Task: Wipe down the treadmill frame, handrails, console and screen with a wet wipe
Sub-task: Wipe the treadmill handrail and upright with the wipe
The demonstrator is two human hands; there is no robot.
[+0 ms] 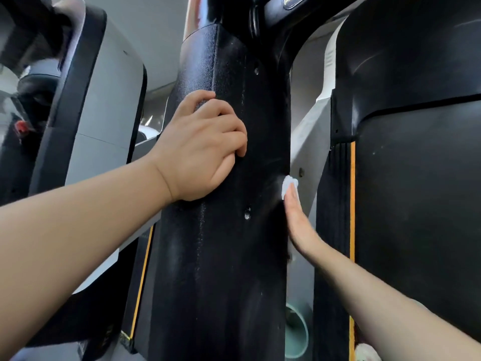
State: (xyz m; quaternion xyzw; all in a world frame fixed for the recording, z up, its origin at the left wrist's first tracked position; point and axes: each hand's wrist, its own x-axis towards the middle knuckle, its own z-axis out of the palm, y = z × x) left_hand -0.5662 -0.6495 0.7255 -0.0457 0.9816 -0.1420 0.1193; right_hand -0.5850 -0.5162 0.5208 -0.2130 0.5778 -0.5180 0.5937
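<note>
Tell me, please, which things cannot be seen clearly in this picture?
- Wet wipe, head view: mostly hidden behind the black upright post and the right hand.
- Right hand's palm side: hidden, faces the post.
- Console and screen: not identifiable, cut off by the top edge.
- Left hand fingertips: curled, partly hidden.

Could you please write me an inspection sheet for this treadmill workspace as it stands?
Surface: tall black textured plastic upright column of the treadmill frame, showing pale dusty streaks and small recessed screw holes.
Job's things: crumpled white wet wipe, pressed against the column's right edge.
Clutter: nothing seen.
Grippers: left hand rests on the column, fingers curled over its front; right hand flat, fingers straight, pressing the wipe.
Cables: nothing seen.
Surroundings: grey-and-black neighbouring machine at left; black panel with orange vertical stripe at right.
</note>
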